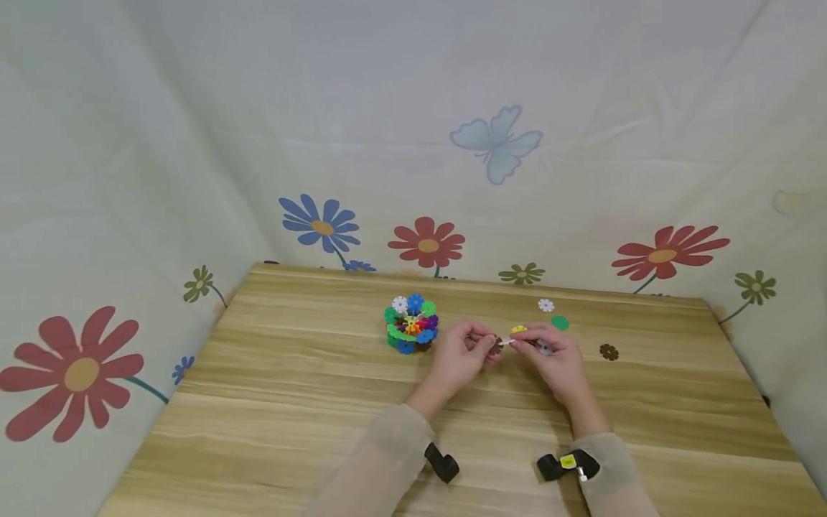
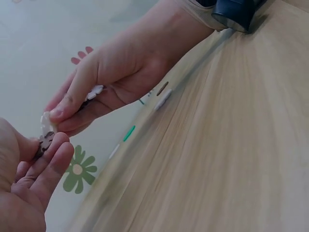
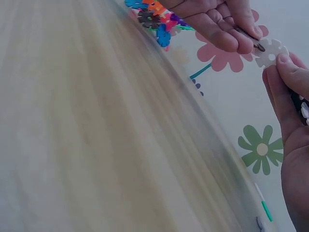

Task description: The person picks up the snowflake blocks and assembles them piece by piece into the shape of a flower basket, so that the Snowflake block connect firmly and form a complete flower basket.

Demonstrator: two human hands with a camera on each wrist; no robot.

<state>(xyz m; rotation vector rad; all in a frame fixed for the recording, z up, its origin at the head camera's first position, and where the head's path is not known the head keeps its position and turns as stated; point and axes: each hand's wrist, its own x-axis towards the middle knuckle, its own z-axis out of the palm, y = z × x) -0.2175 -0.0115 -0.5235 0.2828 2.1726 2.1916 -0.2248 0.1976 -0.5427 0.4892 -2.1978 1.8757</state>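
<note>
In the head view, my left hand (image 1: 457, 360) and right hand (image 1: 559, 365) meet above the wooden table. Between my left thumb and fingers I pinch a brown snowflake disc (image 2: 45, 143). My right thumb and fingertip pinch a white snowflake disc (image 3: 271, 52), its edge meeting the brown one; whether their slots are joined I cannot tell. More pieces, white and dark (image 3: 304, 111), are tucked in my right palm, partly hidden by the fingers. Left of my hands stands a round, multicoloured assembly of linked discs (image 1: 405, 347).
Beyond my right hand lie a white disc (image 1: 545, 305), a green disc (image 1: 560, 322) and a partly covered yellow disc (image 1: 519, 329). A brown disc (image 1: 609, 352) is off to the right. Flower-printed cloth (image 1: 362, 158) hangs behind the table (image 1: 291, 402).
</note>
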